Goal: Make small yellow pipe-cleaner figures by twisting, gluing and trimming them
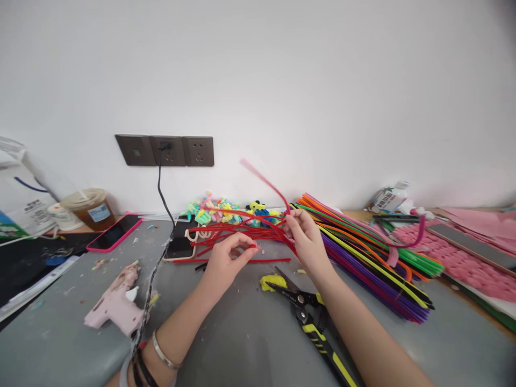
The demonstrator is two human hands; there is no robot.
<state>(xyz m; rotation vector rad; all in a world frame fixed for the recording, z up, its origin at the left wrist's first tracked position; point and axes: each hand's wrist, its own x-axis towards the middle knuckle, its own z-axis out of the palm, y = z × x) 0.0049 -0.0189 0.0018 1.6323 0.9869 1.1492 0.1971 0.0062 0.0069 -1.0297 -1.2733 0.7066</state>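
Note:
My right hand (304, 234) pinches several red pipe cleaners (266, 215) at their crossing point; one of them curves up and left against the wall, its tip blurred. To the left, my left hand (236, 252) has thumb and index finger brought together, with a tiny bit of red at the fingertips, too small to make out. More red pipe cleaners (226, 234) lie behind the hands, over a phone (179, 247). Below my right hand, pliers-like scissors (302, 303) with black and yellow handles rest beside a small yellow piece (273, 282).
A bundle of colored pipe cleaners (363, 252) lies at the right, near a pink woven mat (475, 258). On the left are a pink glue gun (116, 306), a pink-cased phone (115, 233), a drink cup (91, 209) and a black cable (151, 274). Small colorful pieces (217, 210) sit by the wall.

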